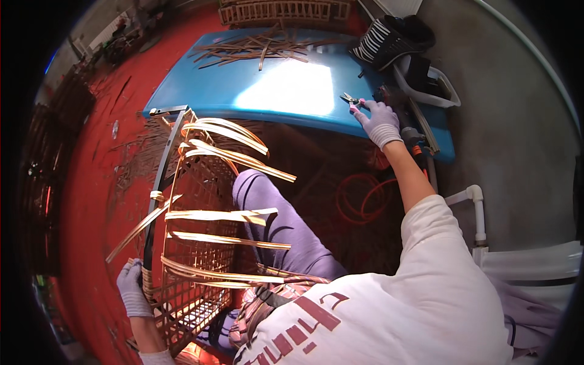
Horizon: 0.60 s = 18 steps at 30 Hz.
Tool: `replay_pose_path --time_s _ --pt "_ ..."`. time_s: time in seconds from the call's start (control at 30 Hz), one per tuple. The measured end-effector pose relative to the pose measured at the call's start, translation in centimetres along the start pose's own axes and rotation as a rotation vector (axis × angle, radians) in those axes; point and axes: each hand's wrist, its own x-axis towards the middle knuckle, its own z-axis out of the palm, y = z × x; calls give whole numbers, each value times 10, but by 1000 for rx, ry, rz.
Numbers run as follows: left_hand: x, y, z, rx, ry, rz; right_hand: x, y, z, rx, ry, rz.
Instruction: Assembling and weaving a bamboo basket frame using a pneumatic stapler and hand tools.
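My left hand (134, 289), in a pale glove, is closed round the lower part of a dark metal frame bar (153, 228), where strips are wound about it. The bar edges a woven lattice panel (204, 267) standing against my legs. Several pale flat strips (228, 237) stick out from it to the right, their loose ends free. At the blue table's near right part, my gloved right hand (378, 121) has its thumb and fingers closed at the pink handles of small pruning shears (351, 102). The blades point away to the left, slightly open.
Brown strips (255, 47) lie heaped at the far side of the blue table (194, 79). A striped black bag (389, 42) and a white bin (447, 91) occupy its right end. An orange hose (365, 201) coils below. White pipe (477, 213) runs by the right wall.
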Motion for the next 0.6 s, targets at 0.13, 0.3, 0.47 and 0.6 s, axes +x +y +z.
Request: replay_pose_path --time_s 0.13,0.3,0.47,0.6 --pt "-8 6 6 37 46 -4 21 19 -12 -201 124 254" --pt "-26 14 -3 121 1 10 28 54 -1 -97 -216 305" --pt "-17 10 14 302 -116 295 45 135 7 66 58 22" --pt "4 1 2 829 -212 512 91 155 -11 927 -55 87"
